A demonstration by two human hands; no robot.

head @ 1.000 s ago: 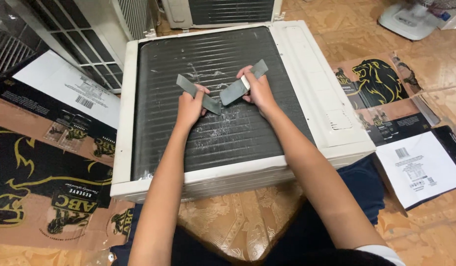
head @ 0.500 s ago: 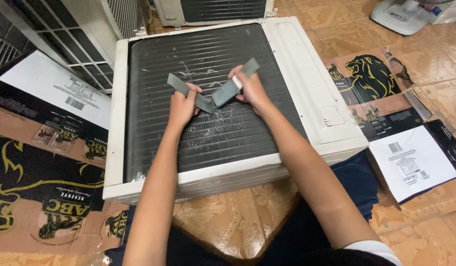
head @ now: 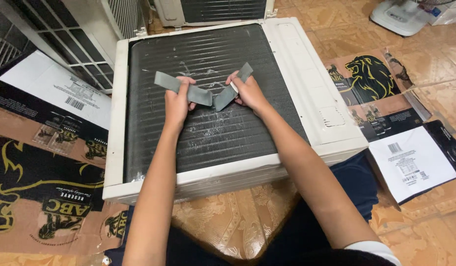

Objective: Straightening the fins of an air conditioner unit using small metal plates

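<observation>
- While both my hands work over the dark finned coil [head: 208,143] of the air-conditioner unit [head: 306,93] lying flat on the floor, each is closed around a flat grey strip.
- My left hand [head: 177,101] is clamped on 1 strip, the left strip [head: 182,88], which slants up and away to the left.
- My right hand [head: 245,91] is clamped on the right strip [head: 232,92], slanting up to the right.
- Their lower ends meet in a V just above the scuffed, whitish patch [head: 208,120] of fins.
- Judging by that, I am mid-way through combing or scraping bent fins.
- A next stroke would call for light, even pressure along the fin lines, not across them.
- Flattened cardboard [head: 45,162] lies on either side.
</observation>
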